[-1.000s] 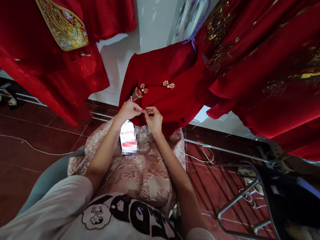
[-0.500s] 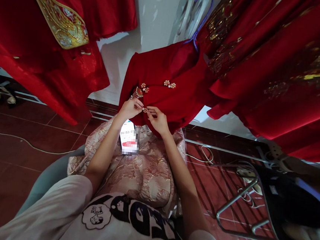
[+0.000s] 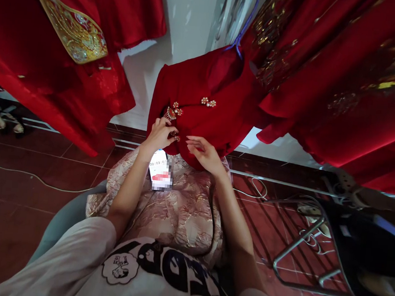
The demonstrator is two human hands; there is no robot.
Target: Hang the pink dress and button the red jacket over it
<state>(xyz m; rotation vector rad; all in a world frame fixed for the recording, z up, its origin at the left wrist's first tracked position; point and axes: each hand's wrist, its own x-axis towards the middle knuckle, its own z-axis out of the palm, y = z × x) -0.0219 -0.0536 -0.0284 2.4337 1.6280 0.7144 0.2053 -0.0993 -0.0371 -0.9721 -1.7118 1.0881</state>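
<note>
Centrally in frame, the red garment (image 3: 196,85), presumably soft, seems best held beside its lowest ornament (image 3: 178,139), the left hand's (image 3: 159,134) grip there unclear, the right hand's (image 3: 206,154) fingers apart.

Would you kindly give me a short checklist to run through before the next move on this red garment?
1. Left hand at the lowest flower ornament: ok.
2. Lowest ornament fully visible: not ok, fingers partly cover it.
3. Right hand free: ok, open, nothing visible in it.
4. Upper flower ornament uncovered: ok.
5. Purple hanger at the red garment's neckline: ok.
6. Lowest ornament firmly attached: cannot tell.
</note>
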